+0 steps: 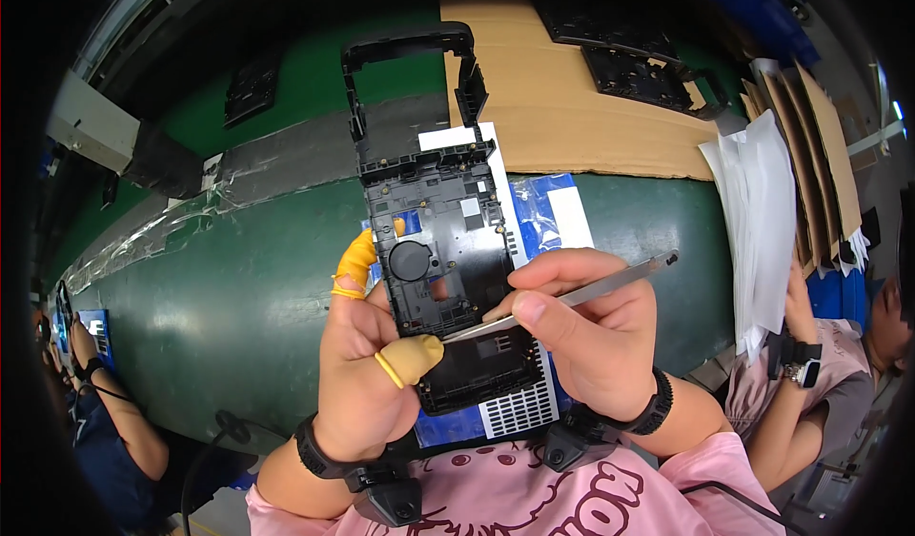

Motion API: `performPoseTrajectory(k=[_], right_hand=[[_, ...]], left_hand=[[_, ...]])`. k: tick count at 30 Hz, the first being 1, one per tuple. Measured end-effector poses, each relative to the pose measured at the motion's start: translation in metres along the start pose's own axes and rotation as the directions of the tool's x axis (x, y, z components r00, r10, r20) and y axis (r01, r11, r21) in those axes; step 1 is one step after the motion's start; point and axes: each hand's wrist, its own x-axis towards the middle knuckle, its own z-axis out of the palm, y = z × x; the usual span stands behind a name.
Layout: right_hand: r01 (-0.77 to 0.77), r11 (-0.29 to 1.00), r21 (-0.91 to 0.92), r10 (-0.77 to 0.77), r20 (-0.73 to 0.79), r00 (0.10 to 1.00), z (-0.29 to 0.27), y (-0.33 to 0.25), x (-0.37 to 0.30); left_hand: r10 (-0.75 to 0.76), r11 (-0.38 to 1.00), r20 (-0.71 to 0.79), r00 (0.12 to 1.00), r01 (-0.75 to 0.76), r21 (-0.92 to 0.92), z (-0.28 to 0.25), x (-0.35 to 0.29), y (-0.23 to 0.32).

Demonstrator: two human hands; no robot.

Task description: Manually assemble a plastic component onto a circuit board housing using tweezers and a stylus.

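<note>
My left hand, with yellow finger cots on two fingertips, grips a black plastic housing by its left edge. The housing has an open rectangular frame at its far end, a round disc and ribs inside, and a shallow tray-like part at its near end. Between the thumb and fingers of my right hand is a slim flat metal blade. Its tip reaches left across the housing's near part, close to my left thumb. Whether the tip touches the plastic, I cannot tell.
Under the housing lie a white label sheet and blue-and-white packets on the green table. Cardboard with black plastic parts covers the far right. White sheets stand upright at right. Co-workers sit on both sides.
</note>
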Motion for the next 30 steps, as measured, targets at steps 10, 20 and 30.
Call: performPoseTrajectory(k=[10,20,30], right_hand=[[0.037,0.997,-0.074,-0.049,-0.165,0.985,-0.048,0.012,0.037],[0.002,0.990,-0.138,-0.023,-0.150,0.988,-0.052,0.019,0.042],[0.075,0.997,0.010,-0.072,-0.179,0.981,-0.048,0.002,0.033]], left_hand=[[0.375,0.927,-0.115,0.920,-0.370,0.063,-0.014,0.007,0.015],[0.217,0.974,-0.208,0.954,-0.226,-0.018,-0.007,0.020,0.009],[0.127,0.987,-0.096,0.987,-0.135,-0.082,-0.001,0.011,0.002]])
